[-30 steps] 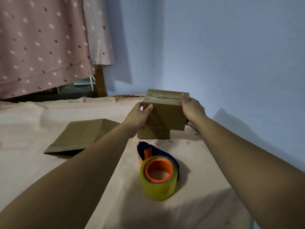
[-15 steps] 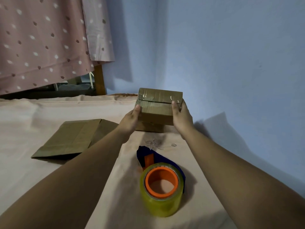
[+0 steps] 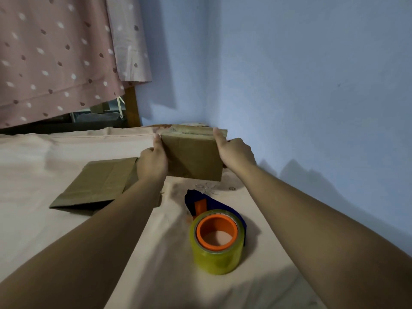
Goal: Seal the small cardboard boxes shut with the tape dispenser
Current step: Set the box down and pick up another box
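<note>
A small brown cardboard box [image 3: 192, 156] with tape along its top seam is held between both hands near the far corner of the table. My left hand [image 3: 152, 161] grips its left side, thumb up along the edge. My right hand [image 3: 235, 152] grips its right side, thumb on the top corner. In front of the box, the tape dispenser [image 3: 215, 236] lies on the cloth: a blue frame with an orange core and a yellowish clear roll. A flattened cardboard box [image 3: 95, 186] lies to the left, partly hidden by my left forearm.
A pale pink cloth [image 3: 44, 157] covers the table. The blue wall [image 3: 312, 85] runs close along the right and behind the box. A dotted pink curtain [image 3: 55, 52] hangs at the back left, with a wooden post [image 3: 133, 105] beside it.
The box was on top of another box a second ago; both hands have turned and lowered it, and its broad side now faces me. The tape dispenser has not moved.
</note>
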